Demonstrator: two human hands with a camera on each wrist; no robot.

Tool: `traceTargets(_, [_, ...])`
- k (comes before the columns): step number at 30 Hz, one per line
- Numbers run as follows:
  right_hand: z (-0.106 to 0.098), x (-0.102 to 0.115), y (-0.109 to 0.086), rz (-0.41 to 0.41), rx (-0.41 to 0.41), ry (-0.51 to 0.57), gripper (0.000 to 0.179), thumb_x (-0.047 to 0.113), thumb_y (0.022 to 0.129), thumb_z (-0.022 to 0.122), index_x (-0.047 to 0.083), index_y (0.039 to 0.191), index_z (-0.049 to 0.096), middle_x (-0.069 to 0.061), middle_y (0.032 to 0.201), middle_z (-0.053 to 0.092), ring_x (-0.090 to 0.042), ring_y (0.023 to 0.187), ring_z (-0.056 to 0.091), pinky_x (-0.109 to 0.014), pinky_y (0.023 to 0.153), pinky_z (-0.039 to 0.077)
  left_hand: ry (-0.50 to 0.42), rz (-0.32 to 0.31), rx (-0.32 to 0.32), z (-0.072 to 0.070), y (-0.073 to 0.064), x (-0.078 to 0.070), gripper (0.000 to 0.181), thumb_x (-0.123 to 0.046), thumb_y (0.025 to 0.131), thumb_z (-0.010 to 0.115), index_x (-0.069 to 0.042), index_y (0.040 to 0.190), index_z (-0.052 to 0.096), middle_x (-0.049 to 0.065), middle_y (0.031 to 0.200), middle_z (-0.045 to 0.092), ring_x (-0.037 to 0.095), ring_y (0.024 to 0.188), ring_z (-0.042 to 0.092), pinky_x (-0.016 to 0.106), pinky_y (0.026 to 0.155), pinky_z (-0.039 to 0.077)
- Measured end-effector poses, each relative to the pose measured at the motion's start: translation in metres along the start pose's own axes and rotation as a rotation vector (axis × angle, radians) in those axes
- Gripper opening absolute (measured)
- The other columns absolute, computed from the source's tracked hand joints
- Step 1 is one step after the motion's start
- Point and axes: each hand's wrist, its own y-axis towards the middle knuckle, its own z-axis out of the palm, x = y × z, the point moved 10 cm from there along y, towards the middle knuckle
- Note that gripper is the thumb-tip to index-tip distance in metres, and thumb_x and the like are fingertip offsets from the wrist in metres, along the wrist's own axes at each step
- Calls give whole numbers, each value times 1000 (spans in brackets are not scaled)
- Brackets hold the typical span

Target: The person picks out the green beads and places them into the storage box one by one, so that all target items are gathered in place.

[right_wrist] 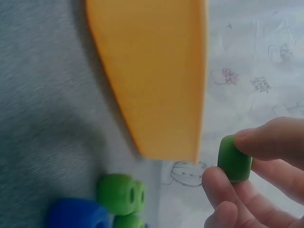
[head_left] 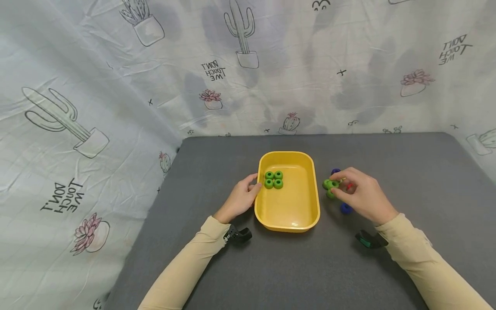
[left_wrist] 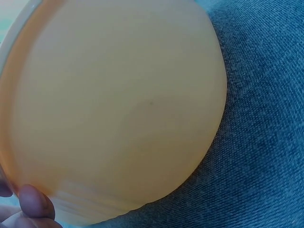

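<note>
My left hand [head_left: 243, 194] grips the left rim of a yellow plastic tray [head_left: 288, 224], thumb over the edge and fingers along the outer wall. Fingertips [left_wrist: 35, 202] also show at the tray's rim in the left wrist view. Inside, several green beads [head_left: 278, 184] stand in a tight square block near the left wall. Right of the tray, my right hand [head_left: 364, 196] pinches a green bead [right_wrist: 233, 159] between thumb and fingertips, raised off the table. Below it lie more green beads [right_wrist: 115, 194], with a blue bead [right_wrist: 76, 214] beside them.
Partly behind the right hand lie a red bead [head_left: 350, 186] and a blue bead [head_left: 346, 208] on the grey table [head_left: 302, 271]. Another blue bead [head_left: 335, 171] lies farther back. A cactus-printed curtain [head_left: 294, 77] hangs behind the table and along its left side.
</note>
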Motion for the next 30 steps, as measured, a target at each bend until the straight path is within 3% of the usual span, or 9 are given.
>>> traceTargets(12, [1,22,19,-20,17,47,24,7,90,82,15,111,75,4,101,67,-6,84,61,-22,69,56,0,8,9,2,1,0,54,-22,112,49,-5,161,37,9,74,62,27,63,59,26,57,44])
traceTargets(20, [-1,39,33,-57,2,49,25,8,90,82,16,113,76,3,102,69,-13,83,64,-31,69,55,2,2,3,1,1,0,53,-22,112,49,-4,160,38,10,76,63,27,64,59,25,57,45])
traceTargets(26, [4,48,42,-57,8,77,24,8,91,81,15,112,76,2,104,70,-13,83,66,-25,68,53,7,-3,0,0,1,0,52,-23,112,49,-6,160,39,11,75,63,31,65,60,26,56,44])
traceTargets(30, [11,51,49,-41,32,97,23,8,91,81,13,112,76,0,104,70,-15,83,68,-25,70,56,3,5,0,0,0,0,52,-22,112,49,-6,160,39,11,74,63,26,62,58,25,56,43])
